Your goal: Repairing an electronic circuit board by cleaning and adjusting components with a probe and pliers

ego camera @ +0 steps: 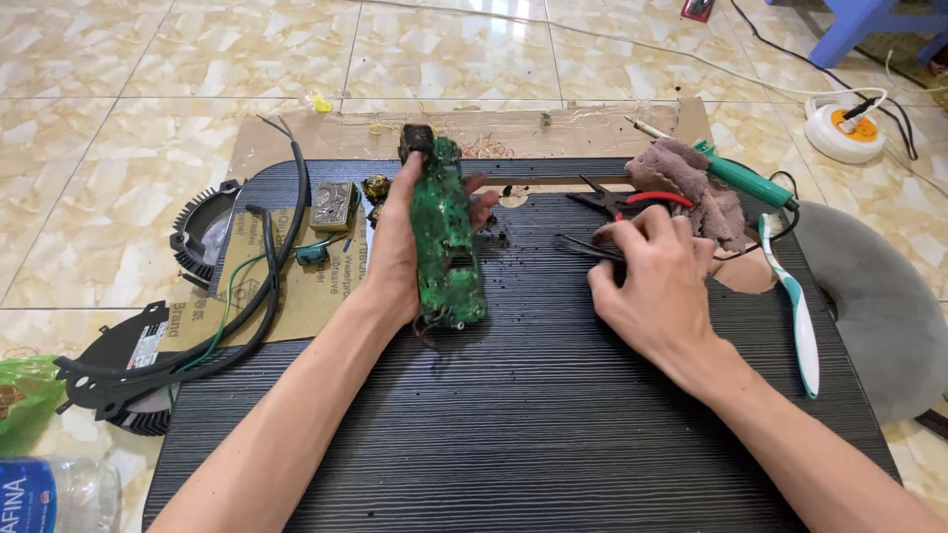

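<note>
A black ridged table carries the work. A green circuit board is held on edge above it, long axis running away from the person, clamped in the left hand. To its right, apart from it, the right hand is closed on thin black tweezers, tips pointing left toward the board.
</note>
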